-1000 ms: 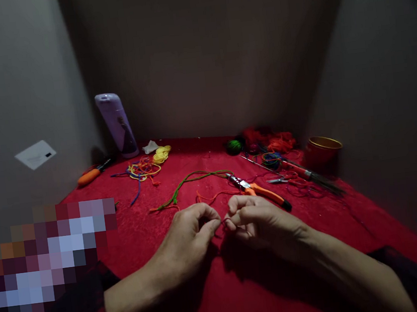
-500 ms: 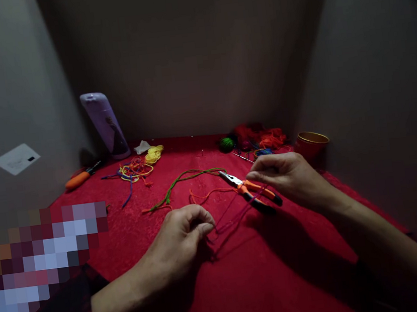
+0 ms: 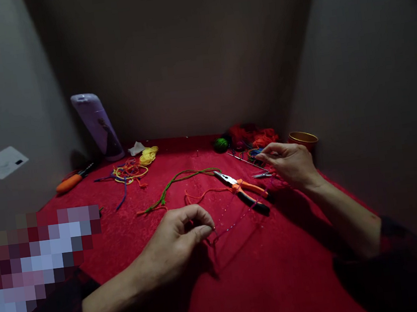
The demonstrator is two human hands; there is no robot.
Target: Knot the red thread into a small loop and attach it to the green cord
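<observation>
My left hand (image 3: 182,237) is pinched on thin purple thread (image 3: 235,222) above the red cloth. The thread runs from its fingertips up and right, over the handles of the orange and black pliers (image 3: 245,190). At the right, my right hand (image 3: 289,163) has thumb and forefinger pressed together; what they hold, if anything, is too small to make out. Just beneath and left of it lie small scissors (image 3: 262,175) and a thin metal rod (image 3: 242,159). A green cord (image 3: 175,179) curves across the cloth, its right end beside the pliers' tip.
A purple bottle (image 3: 99,129) stands at the back left, near orange-handled pliers (image 3: 69,183), tangled threads (image 3: 130,171) and a yellow bundle (image 3: 149,155). At the back right are a green ball (image 3: 221,145), red yarn (image 3: 263,136) and a gold-rimmed container (image 3: 303,138).
My right hand has moved right and away from the pliers, uncovering the small scissors. The thread reaches farther right. My left hand keeps its pinch, and the view has shifted slightly.
</observation>
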